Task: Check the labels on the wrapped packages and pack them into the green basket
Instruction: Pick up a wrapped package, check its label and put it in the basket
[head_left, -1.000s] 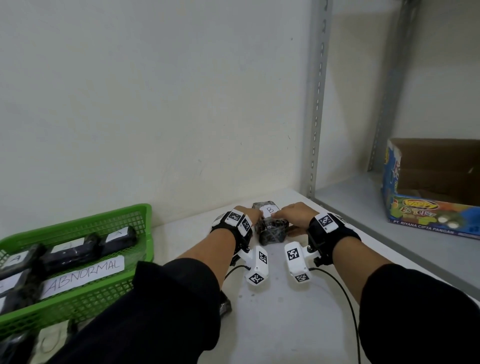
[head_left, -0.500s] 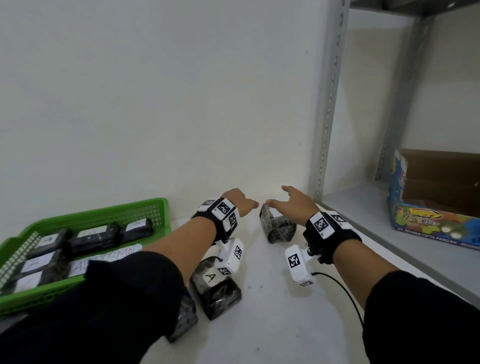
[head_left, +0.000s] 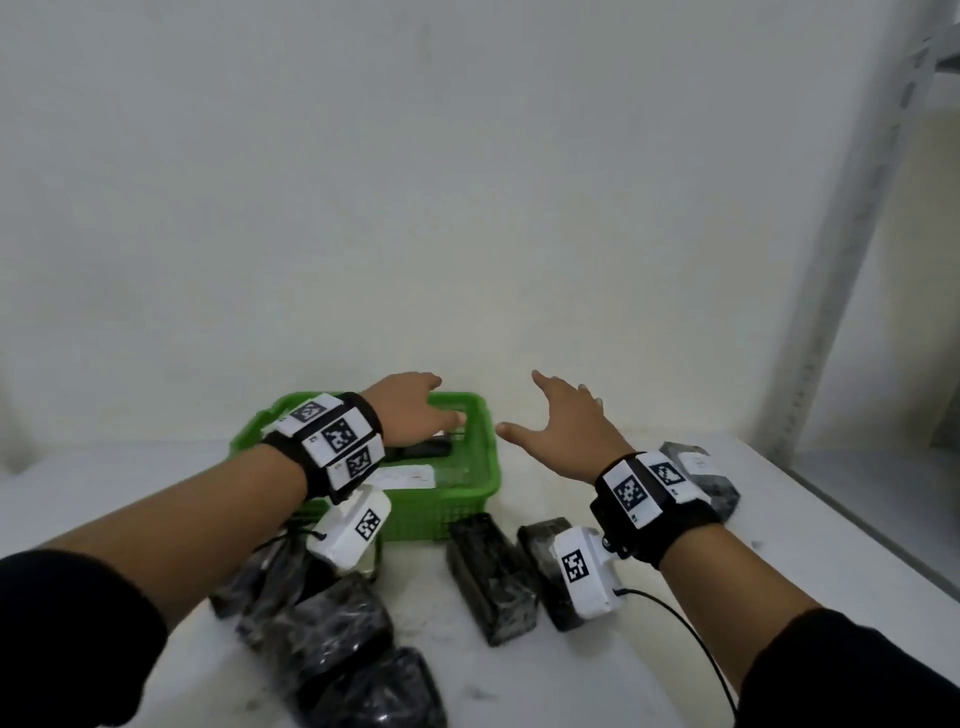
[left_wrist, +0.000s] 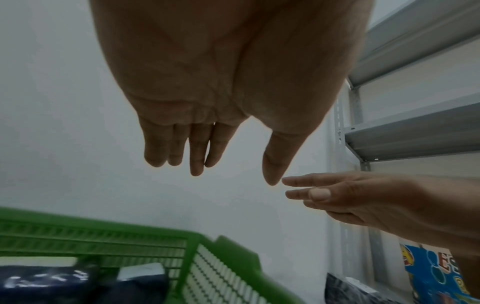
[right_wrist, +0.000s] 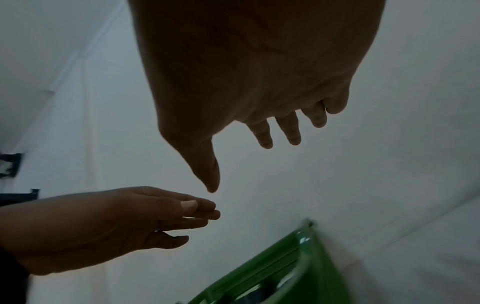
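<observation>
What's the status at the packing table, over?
Left hand open over green basket. Right hand open, empty. Wrapped packages on table, unpacked.

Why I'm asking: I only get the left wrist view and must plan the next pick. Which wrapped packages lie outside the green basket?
Observer: Head view shows a front package lying just before the green basket, a second package beside it.
Operator: Any label showing?
Observer: The far-right package shows a white label on top, unreadable.
Operator: And left?
Observer: A heap of packages lies below the left forearm; count unclear.
</observation>
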